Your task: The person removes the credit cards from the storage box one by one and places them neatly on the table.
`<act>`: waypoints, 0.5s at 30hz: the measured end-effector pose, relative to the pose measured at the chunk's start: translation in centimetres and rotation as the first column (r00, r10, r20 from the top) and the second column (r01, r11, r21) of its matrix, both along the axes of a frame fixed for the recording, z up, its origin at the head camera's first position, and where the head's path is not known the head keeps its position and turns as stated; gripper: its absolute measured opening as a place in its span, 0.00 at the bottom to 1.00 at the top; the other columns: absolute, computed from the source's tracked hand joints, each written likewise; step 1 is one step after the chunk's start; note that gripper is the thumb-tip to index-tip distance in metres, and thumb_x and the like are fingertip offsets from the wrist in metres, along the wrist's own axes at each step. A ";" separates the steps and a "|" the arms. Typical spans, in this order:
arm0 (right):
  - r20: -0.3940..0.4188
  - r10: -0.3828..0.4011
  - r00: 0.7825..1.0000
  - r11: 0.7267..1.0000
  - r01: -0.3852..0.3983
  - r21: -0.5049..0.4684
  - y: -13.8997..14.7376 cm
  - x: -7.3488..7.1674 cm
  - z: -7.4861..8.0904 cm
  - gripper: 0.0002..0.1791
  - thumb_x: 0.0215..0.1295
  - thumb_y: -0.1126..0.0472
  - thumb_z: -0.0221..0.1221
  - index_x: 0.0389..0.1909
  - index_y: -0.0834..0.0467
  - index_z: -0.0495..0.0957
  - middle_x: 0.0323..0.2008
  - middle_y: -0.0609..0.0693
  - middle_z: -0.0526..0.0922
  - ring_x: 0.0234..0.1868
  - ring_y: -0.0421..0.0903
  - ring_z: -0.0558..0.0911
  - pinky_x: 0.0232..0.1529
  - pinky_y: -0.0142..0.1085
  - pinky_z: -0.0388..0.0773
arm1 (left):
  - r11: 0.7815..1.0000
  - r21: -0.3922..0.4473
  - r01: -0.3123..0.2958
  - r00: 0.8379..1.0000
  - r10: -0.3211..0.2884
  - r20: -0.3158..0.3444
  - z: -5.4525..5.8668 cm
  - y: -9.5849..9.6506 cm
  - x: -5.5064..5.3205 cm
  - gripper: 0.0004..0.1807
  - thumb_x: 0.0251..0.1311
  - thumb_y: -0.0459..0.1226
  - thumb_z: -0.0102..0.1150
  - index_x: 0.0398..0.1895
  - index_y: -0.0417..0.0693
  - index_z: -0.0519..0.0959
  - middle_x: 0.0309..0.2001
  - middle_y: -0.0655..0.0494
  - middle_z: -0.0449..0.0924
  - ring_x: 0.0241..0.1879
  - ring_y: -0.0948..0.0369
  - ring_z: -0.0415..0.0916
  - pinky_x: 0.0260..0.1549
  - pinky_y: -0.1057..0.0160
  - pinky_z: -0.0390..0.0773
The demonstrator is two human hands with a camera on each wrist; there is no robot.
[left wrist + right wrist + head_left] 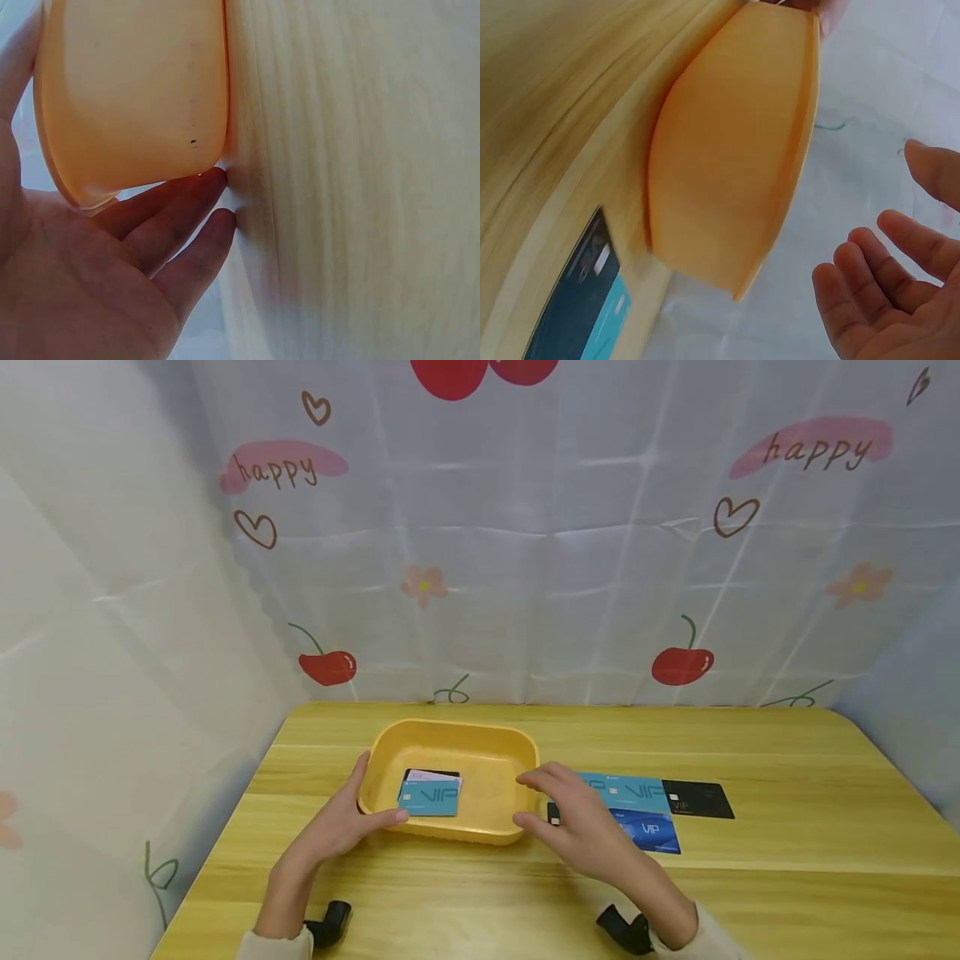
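A yellow plastic basin (pixel 480 837) sits on the wooden table. Inside it, toward the left, a light blue VIP card (pixel 429 799) overlaps a pale pink card (pixel 431 777) and a black one. My left hand (pixel 333 827) holds the basin's left end, thumb at the front rim and fingers along the outer wall (pixel 150 97). At the right end, my right hand (pixel 577 818) hovers by the rim with fingers spread, holding nothing. In the right wrist view that hand (pixel 900 292) stands apart from the basin wall (pixel 724 150).
Right of the basin lie light blue cards (pixel 641 791), a black card (pixel 699 799) and a dark blue card (pixel 652 835); my right hand partly hides the group. Black curved pieces (pixel 330 925) show at both wrists. A printed curtain (pixel 555 610) hangs behind the table.
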State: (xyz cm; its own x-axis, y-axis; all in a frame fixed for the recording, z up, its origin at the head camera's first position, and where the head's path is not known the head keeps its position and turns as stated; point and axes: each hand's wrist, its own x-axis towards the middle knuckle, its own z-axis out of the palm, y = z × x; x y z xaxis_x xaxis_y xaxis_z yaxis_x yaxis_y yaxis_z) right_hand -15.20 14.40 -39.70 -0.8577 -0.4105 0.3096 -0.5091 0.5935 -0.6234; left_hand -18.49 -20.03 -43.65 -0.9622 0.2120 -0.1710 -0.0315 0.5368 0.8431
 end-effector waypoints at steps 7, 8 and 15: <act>-0.075 0.100 0.992 0.995 -0.099 0.017 -2.9 -0.8 -0.1 0.18 0.67 0.56 0.64 0.54 0.59 0.79 0.48 0.47 0.78 0.47 0.45 0.77 0.46 0.43 0.76 | 1.000 -0.004 -0.010 1.000 0.009 -0.001 -0.1 -0.1 0.1 0.64 0.57 0.52 0.69 0.79 0.47 0.30 0.78 0.40 0.39 0.72 0.43 0.48 0.67 0.39 0.51; -0.081 0.112 0.990 0.994 -0.111 0.020 -3.3 -0.8 -0.1 0.18 0.67 0.56 0.64 0.54 0.60 0.80 0.48 0.48 0.78 0.47 0.46 0.77 0.46 0.43 0.76 | 1.000 -0.003 -0.009 1.000 0.009 0.000 -0.1 -0.1 0.2 0.64 0.57 0.51 0.69 0.79 0.47 0.30 0.78 0.40 0.39 0.72 0.43 0.49 0.67 0.39 0.51; -0.097 0.148 0.984 0.988 -0.143 0.055 -5.5 -1.0 -0.5 0.18 0.67 0.57 0.64 0.55 0.60 0.80 0.48 0.49 0.78 0.47 0.45 0.75 0.47 0.41 0.76 | 1.000 0.008 -0.008 1.000 0.008 0.003 -0.1 0.0 0.1 0.64 0.56 0.52 0.69 0.79 0.47 0.30 0.78 0.41 0.40 0.72 0.43 0.50 0.66 0.38 0.53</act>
State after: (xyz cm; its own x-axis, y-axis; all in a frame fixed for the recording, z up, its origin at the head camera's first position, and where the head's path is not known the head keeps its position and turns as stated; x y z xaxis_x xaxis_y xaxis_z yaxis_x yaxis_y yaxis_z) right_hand -16.23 8.85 -40.23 -0.7533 -0.5449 0.3683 -0.6507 0.5362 -0.5377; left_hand -18.36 -19.99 -43.76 -0.9634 0.2052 -0.1724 -0.0389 0.5295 0.8474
